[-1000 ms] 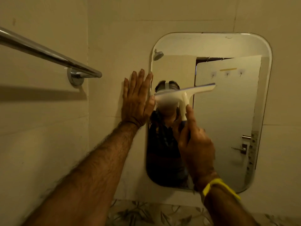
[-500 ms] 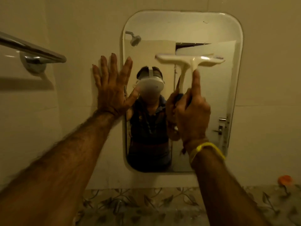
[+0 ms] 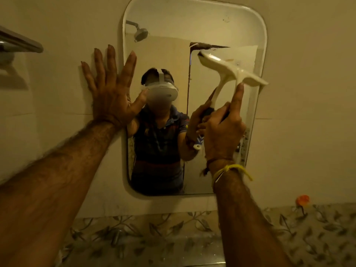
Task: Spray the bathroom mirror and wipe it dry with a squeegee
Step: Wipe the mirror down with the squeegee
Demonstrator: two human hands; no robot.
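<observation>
- White plastic squeegee lies tilted against the right part of the mirror, its blade's right end lower and at the mirror's right edge.
- The right hand is clenched round the squeegee's handle, index finger stretched up the neck.
- The left hand is flat and spread on the wall tile, thumb over the mirror's left edge.
- A yellow band circles the right wrist.
</observation>
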